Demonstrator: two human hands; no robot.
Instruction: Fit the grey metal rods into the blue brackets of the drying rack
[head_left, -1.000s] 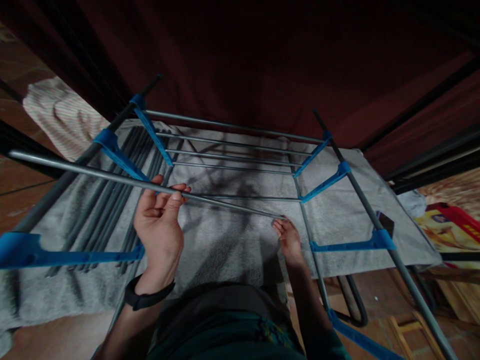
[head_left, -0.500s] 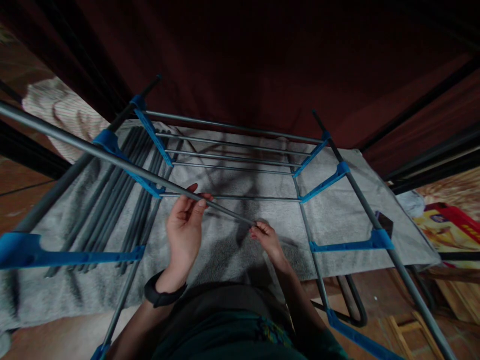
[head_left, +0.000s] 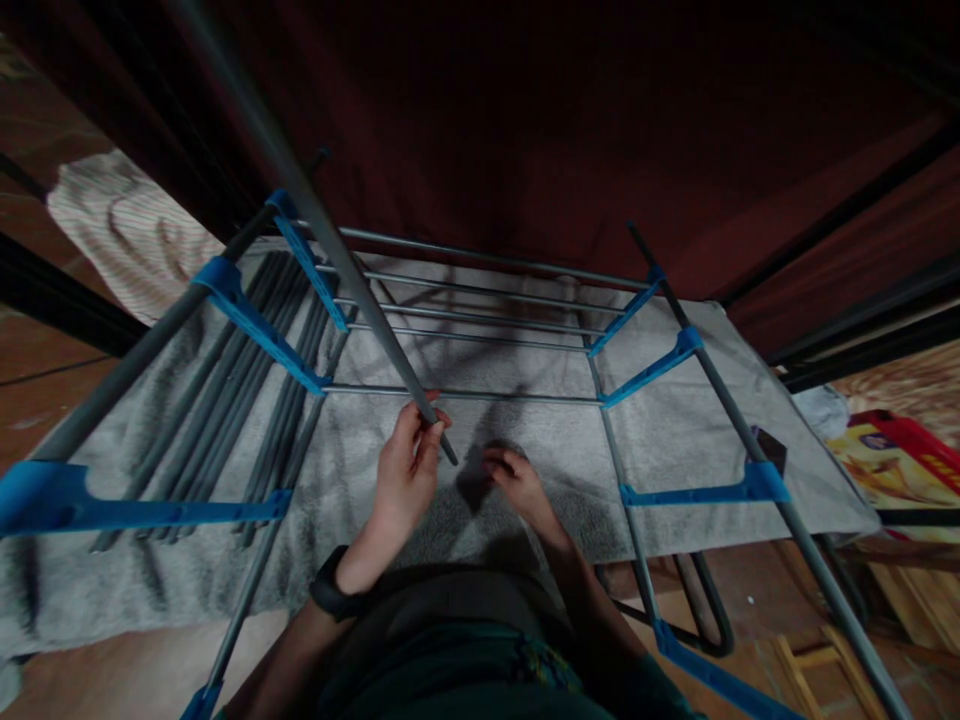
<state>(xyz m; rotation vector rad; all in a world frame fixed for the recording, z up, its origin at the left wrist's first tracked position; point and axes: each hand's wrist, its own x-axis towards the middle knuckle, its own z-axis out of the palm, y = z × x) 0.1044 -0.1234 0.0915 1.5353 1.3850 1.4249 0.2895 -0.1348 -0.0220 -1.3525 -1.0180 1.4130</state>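
Note:
My left hand [head_left: 405, 470] pinches a long grey metal rod [head_left: 330, 240] near its lower end; the rod slants up and away to the upper left. My right hand [head_left: 514, 480] hovers just right of the rod's tip with its fingers curled, and I cannot see anything in it. Both hands are inside a grey drying-rack frame [head_left: 720, 390] with blue plastic brackets [head_left: 255, 325]. Several thin rods [head_left: 465, 300] span the frame's far end.
A grey towel [head_left: 675, 440] lies under the frame on the floor. Several loose grey rods [head_left: 247, 400] lie on the towel at the left. A striped cloth [head_left: 127, 230] sits at far left, colourful packaging [head_left: 892, 450] at right, dark red fabric behind.
The rod has swung from nearly level to steeply tilted, its far end rising to the upper left. My left hand slid right toward its lower end; my right hand let go of the tip.

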